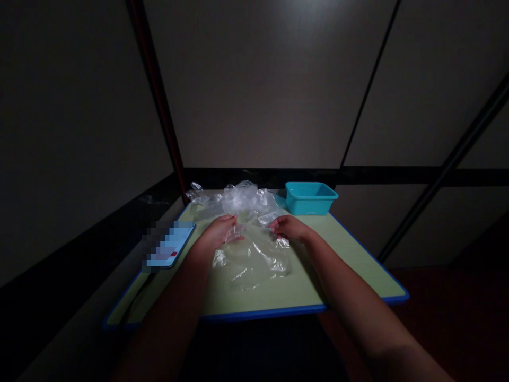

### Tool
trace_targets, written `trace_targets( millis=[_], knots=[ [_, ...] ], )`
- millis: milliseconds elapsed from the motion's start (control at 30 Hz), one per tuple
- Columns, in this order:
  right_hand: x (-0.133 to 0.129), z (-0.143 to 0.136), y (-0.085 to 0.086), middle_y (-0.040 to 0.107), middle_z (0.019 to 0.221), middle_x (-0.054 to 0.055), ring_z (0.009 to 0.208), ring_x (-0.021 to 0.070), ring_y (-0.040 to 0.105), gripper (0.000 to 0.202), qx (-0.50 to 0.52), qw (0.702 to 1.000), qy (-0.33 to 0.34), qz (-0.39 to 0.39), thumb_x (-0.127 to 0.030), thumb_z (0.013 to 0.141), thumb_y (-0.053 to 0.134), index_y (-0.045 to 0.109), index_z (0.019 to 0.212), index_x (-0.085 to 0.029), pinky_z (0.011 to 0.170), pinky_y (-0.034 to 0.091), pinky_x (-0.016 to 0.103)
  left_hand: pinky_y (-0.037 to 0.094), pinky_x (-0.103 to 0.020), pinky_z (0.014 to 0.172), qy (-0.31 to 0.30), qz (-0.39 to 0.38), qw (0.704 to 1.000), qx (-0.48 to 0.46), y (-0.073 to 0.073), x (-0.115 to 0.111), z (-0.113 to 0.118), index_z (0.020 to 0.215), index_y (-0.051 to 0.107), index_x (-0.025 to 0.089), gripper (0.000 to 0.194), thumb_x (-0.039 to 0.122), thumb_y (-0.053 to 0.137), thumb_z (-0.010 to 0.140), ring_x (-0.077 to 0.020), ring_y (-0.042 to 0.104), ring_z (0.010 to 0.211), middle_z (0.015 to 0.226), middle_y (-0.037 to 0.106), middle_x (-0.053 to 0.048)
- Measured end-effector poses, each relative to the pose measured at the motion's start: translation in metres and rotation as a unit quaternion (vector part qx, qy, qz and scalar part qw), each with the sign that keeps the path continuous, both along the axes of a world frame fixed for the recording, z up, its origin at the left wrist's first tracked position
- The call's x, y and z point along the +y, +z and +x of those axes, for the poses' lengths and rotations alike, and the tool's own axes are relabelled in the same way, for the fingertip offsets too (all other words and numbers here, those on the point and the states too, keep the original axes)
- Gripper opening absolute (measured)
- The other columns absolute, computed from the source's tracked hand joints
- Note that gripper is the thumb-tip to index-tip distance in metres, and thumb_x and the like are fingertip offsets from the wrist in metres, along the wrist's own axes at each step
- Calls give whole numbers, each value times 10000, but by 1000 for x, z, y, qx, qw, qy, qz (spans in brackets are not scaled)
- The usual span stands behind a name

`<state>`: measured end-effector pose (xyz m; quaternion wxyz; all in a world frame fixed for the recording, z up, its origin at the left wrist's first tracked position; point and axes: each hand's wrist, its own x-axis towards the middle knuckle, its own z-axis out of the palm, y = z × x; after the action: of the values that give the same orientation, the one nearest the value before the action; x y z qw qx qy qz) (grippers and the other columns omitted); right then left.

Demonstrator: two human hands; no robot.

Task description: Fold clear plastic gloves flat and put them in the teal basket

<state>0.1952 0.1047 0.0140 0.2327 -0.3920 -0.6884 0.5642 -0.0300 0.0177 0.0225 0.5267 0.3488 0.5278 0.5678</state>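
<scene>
A clear, crinkled plastic bag (258, 260) lies spread over the table between my two hands. My left hand (223, 230) grips its left side, with film showing between the thumb and the fingers. On the other side, my right hand (289, 227) pinches the bag near its upper right edge, fingertips pressed together. Just beyond both hands sits a heap of crumpled clear plastic (240, 196); where the heap ends and the held bag begins, I cannot tell.
A turquoise plastic basket (312, 200) stands at the table's back right corner. A phone (178, 245) with a lit screen leans at the left edge. The pale green table (358, 276) has a blue rim, and wall panels (258, 106) rise behind it.
</scene>
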Motion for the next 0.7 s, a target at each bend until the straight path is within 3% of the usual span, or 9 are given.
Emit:
trace_targets(
  millis=[167,333,400,467,533,600,700],
  knots=[
    [2,0,-5,476,361,-53,337,83,440,93,-150,981,-3,125,-146,660,630,562,598,-157,378,336,189,477,-266,542,-29,-47,986,156,1,-2,-1,857,528,209,376,528,654,701,-113,572,486,759,645,2],
    [3,-1,-3,595,556,13,519,106,497,55,-217,932,-38,287,-158,642,667,618,618,-149,500,337,213,442,-255,667,77,111,923,361,-1,4,-2,753,559,191,216,375,654,694,-154,586,703,768,617,-9],
    [2,-2,0,636,693,49,611,122,517,69,-222,903,-75,360,-214,698,644,636,693,-146,557,352,222,431,-254,707,81,158,910,375,-1,7,-2,705,563,188,181,364,594,733,-161,580,754,763,618,-16],
    [0,-3,3,635,757,60,658,127,520,108,-177,896,-101,393,-246,755,592,627,745,-145,597,367,227,429,-248,679,77,159,918,355,0,7,-1,681,557,185,219,383,533,771,-155,577,723,747,618,-21],
    [-4,-5,6,615,738,44,657,122,521,144,-80,922,-83,369,-282,782,555,597,751,-148,612,384,227,422,-240,597,71,118,936,323,1,6,-1,695,549,186,265,423,491,797,-142,567,630,718,609,-16],
    [-8,-7,5,590,696,18,627,113,523,189,17,958,-15,284,-341,781,551,566,756,-155,595,402,223,399,-237,524,46,46,949,308,0,4,-2,720,544,190,305,465,454,818,-132,545,529,671,595,-7],
    [-16,-11,-1,554,633,-20,538,91,496,243,31,983,121,135,-386,719,609,553,778,-157,515,393,206,374,-243,509,24,-26,931,363,0,1,-3,659,533,191,319,469,484,808,-142,535,498,608,583,-14]
  ],
)
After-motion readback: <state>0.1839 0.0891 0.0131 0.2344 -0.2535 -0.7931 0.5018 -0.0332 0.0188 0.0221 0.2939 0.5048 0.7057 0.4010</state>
